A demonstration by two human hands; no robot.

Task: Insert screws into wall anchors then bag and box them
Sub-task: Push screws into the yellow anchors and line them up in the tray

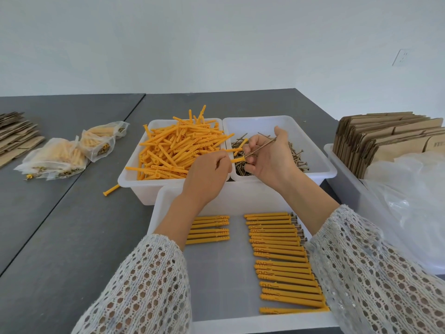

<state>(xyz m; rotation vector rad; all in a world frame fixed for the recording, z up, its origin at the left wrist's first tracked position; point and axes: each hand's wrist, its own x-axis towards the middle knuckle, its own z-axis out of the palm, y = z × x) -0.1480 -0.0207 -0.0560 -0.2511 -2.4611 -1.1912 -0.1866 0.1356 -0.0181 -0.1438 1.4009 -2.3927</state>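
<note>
My left hand (207, 174) grips a yellow wall anchor (237, 160) whose open end sticks out to the right. My right hand (269, 157) pinches a long brass screw (261, 147) with its tip close to that anchor's mouth. Both hands hover over two white bins: the left bin (134, 186) is heaped with loose yellow anchors (175, 148), the right bin (322, 169) holds loose screws (296, 155). In front of me a white tray (216, 280) carries two rows of assembled anchors (281, 256) with screw heads showing.
Several filled clear bags (67, 155) lie on the grey table (60, 225) at the left, next to flat cardboard (16, 136). One stray anchor (111, 189) lies beside the left bin. A bin at the right holds folded cartons (390, 138) and clear plastic bags (409, 201).
</note>
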